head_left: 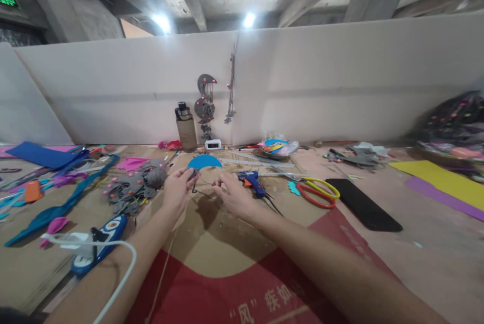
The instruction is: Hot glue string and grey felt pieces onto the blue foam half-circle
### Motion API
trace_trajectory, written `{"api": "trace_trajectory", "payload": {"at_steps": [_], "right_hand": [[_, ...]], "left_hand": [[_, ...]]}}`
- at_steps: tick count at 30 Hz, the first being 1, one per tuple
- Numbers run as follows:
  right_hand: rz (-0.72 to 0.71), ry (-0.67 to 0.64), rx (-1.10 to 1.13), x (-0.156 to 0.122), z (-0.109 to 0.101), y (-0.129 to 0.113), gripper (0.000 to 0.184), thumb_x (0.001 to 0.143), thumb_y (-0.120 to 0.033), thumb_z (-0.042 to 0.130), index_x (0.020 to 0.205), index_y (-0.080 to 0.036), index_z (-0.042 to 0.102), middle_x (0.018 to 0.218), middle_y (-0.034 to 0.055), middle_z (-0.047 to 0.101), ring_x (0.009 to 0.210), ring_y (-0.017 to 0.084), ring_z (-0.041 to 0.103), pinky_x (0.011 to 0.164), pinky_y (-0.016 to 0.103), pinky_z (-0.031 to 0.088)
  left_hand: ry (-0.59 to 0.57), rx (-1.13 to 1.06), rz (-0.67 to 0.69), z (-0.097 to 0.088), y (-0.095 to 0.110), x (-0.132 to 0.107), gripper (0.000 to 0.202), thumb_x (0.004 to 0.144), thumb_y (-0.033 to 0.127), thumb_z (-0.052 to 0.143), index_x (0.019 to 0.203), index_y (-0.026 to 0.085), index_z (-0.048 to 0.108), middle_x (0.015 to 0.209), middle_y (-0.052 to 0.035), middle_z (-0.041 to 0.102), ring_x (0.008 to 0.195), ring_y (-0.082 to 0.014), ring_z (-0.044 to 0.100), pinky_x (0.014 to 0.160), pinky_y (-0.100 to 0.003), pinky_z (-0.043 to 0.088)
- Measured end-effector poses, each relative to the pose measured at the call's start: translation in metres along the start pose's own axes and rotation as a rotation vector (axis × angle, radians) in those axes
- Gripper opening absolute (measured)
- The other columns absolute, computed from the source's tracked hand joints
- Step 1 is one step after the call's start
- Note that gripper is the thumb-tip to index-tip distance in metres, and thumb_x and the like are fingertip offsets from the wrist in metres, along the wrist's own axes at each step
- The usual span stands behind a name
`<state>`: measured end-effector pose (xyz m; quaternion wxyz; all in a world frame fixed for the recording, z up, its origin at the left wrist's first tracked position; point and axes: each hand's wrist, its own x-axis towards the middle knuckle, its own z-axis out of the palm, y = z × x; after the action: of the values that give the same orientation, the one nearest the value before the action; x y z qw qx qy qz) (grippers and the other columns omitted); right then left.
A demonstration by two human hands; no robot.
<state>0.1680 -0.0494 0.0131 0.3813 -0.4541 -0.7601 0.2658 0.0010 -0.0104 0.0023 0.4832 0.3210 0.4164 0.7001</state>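
Note:
My left hand is closed in a pinch on a small grey piece that looks like felt. Across from it, my right hand has its thumb and fingers pressed together; what they hold is too small to make out. A thin dark strand seems to run between the two hands. Just beyond them lies a blue rounded piece, flat on the cardboard. To the right of my right hand rests a blue glue gun, its cord trailing forward.
Scissors and a black phone lie to the right. Grey felt pieces with pink dots are heaped left. A bottle stands by the white partition, where grey strings of shapes hang. A white cable crosses my left forearm.

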Motion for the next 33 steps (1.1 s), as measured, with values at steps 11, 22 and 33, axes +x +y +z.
{"api": "trace_trajectory", "payload": {"at_steps": [11,22,33], "right_hand": [[0.124,0.212,-0.495,-0.016,-0.045,0.035,0.021,0.085,-0.03,0.048,0.097,-0.015,0.057,0.102,0.0138,0.059,0.099,0.024,0.051,0.084,0.037,0.037],[0.537,0.095,-0.265,0.004,-0.056,0.082,0.011,0.068,-0.026,0.061,0.072,-0.016,0.058,0.065,0.0095,0.062,0.063,0.022,0.06,0.057,0.03,0.04],[0.07,0.134,0.388,-0.011,-0.045,0.011,0.029,0.078,-0.029,0.051,0.106,-0.021,0.045,0.07,-0.0013,0.058,0.056,0.014,0.053,0.051,0.027,0.043]], "left_hand": [[-0.061,-0.003,0.002,0.002,0.001,-0.002,0.012,0.064,0.014,0.07,0.073,0.01,0.062,0.074,-0.0059,0.067,0.066,-0.0127,0.066,0.072,-0.025,0.053],[-0.118,0.035,0.048,0.007,0.008,-0.01,0.021,0.062,0.022,0.075,0.075,0.011,0.062,0.076,-0.0053,0.067,0.069,-0.0122,0.065,0.076,-0.027,0.051],[-0.056,0.088,-0.039,0.01,0.006,-0.011,0.016,0.062,0.018,0.072,0.07,0.009,0.063,0.07,-0.0057,0.066,0.065,-0.0128,0.065,0.07,-0.026,0.052]]}}
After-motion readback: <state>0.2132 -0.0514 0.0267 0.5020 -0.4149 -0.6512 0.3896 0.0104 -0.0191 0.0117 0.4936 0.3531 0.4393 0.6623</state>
